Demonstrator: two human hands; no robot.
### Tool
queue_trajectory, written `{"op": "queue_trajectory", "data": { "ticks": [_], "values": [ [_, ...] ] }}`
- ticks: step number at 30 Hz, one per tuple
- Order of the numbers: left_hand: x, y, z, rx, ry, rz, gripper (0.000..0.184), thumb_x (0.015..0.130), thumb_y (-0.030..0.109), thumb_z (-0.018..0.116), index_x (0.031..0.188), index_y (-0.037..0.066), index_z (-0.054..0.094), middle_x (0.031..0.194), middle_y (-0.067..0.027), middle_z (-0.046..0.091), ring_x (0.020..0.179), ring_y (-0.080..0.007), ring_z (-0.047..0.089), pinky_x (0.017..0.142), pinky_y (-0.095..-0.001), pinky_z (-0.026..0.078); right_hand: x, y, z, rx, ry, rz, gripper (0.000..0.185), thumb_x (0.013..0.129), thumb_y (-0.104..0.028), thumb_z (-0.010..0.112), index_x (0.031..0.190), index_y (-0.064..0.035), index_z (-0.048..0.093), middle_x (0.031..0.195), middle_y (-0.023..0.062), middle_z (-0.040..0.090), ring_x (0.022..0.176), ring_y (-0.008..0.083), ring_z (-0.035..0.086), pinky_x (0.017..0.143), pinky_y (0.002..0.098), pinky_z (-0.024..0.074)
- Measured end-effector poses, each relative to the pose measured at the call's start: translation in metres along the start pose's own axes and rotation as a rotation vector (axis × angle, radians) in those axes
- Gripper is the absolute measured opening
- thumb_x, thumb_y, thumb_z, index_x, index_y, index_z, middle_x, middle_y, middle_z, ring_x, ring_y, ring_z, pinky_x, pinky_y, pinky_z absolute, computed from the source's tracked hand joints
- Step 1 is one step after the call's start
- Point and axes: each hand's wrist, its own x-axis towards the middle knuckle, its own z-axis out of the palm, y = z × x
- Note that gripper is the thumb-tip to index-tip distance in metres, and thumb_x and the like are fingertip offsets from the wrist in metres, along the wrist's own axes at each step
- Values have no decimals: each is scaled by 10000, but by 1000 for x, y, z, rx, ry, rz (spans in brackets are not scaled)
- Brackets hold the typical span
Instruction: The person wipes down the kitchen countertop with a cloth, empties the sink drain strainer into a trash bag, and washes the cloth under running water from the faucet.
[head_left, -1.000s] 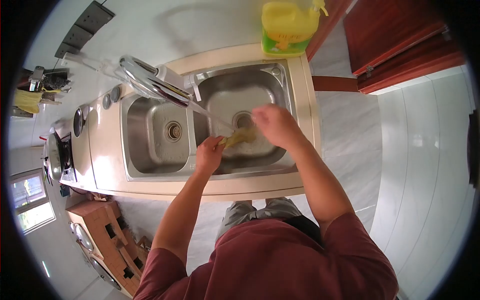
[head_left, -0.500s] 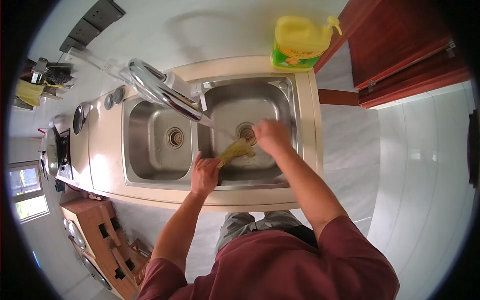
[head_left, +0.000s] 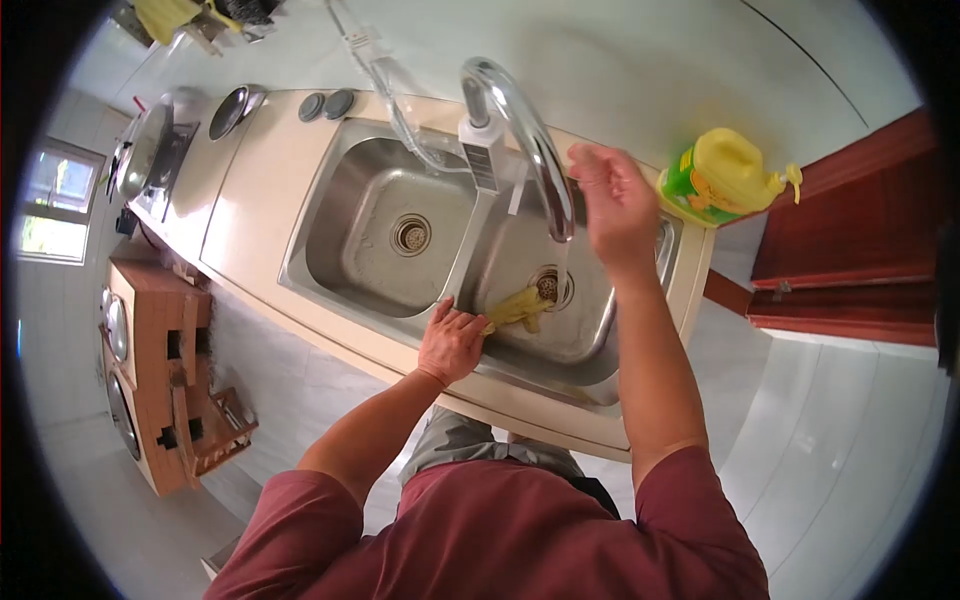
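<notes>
My left hand (head_left: 452, 342) is at the front edge of the double steel sink (head_left: 462, 262), its fingers closed on one end of a wet yellow cloth (head_left: 517, 310). The cloth's other end lies in the right basin beside the drain (head_left: 549, 286). Above it, water runs from the curved chrome faucet (head_left: 532, 132). My right hand (head_left: 614, 200) is raised just right of the faucet spout, its fingers apart and holding nothing that I can see.
A yellow-green pump bottle (head_left: 725, 175) stands at the counter's right back corner. Two dark round lids (head_left: 325, 105) and a small pan (head_left: 230, 112) are at the back left. A wok (head_left: 146, 150) sits on the stove at far left.
My right hand has risen from over the right basin to beside the faucet. My left hand keeps the cloth near the sink's front edge. The view has turned, and the faucet now appears further right.
</notes>
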Motion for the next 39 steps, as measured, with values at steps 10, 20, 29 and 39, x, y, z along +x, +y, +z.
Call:
{"op": "queue_trajectory", "data": {
  "ticks": [10, 20, 29, 39],
  "values": [
    [-1, 2, -1, 0, -4, -11, 244, 824, 89, 663, 1061, 112, 717, 897, -56, 683, 932, -259, 657, 1133, -482, 384, 4, -85, 0, -362, -241, -702, 626, 784, -107, 775, 1357, 11, 552, 1109, 157, 656, 952, 335, 597, 845, 399, 495],
    [2, 5, 0, 24, -19, 19, 243, 826, 86, 630, 1057, 124, 698, 864, -74, 668, 920, -269, 654, 1119, -488, 391, -4, -74, -46, 175, -349, -51, 377, 967, -220, 673, 1249, 27, 640, 1099, 125, 709, 982, 251, 677, 852, 365, 543],
    [1, 8, 2, 32, -17, 23, 249, 826, 98, 639, 1062, 93, 715, 902, -97, 687, 962, -309, 647, 1118, -506, 387, -82, 102, -107, -751, -31, 258, 337, 969, -360, 598, 935, -46, 715, 928, 179, 735, 877, 383, 709, 766, 479, 548],
    [2, 9, -1, 57, -26, 46, 195, 841, 116, 638, 1025, 99, 702, 857, -94, 666, 921, -297, 648, 1118, -489, 384, 48, -59, -246, -340, 479, 476, 511, 991, -514, 564, 921, -15, 647, 726, 73, 638, 525, 155, 587, 460, 319, 436]
  ]
}}
